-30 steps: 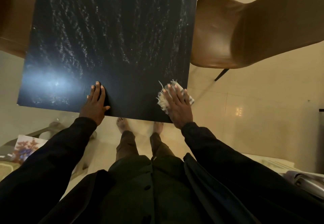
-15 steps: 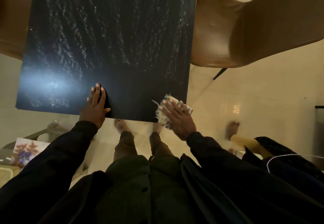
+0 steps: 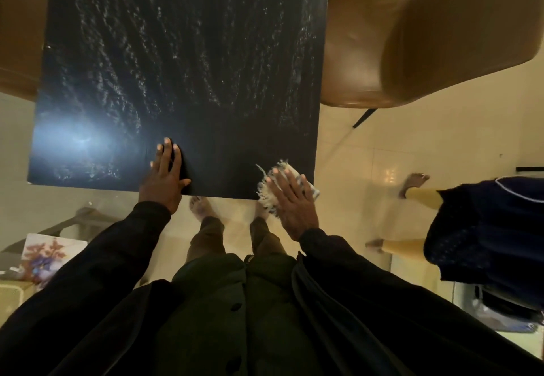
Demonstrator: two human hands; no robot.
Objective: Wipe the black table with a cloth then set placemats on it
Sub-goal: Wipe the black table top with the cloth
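The black table (image 3: 182, 60) fills the upper left, its top streaked with wet marks. My left hand (image 3: 163, 175) lies flat on the near edge, fingers together and holding nothing. My right hand (image 3: 291, 202) presses a white fringed cloth (image 3: 269, 185) with blue stripes against the table's near right corner; the palm hangs past the edge. A floral placemat (image 3: 50, 253) lies on a low surface at the lower left.
A brown leather chair (image 3: 412, 46) stands close to the table's right side. Another brown chair (image 3: 17, 31) sits at the left. A second person in dark clothing (image 3: 482, 228) walks barefoot on the tiled floor at the right. My bare feet (image 3: 200, 205) stand under the near edge.
My right hand has drawn the cloth back along the near right corner toward the edge. The other person has stepped further into view at the right. My left hand has stayed in place.
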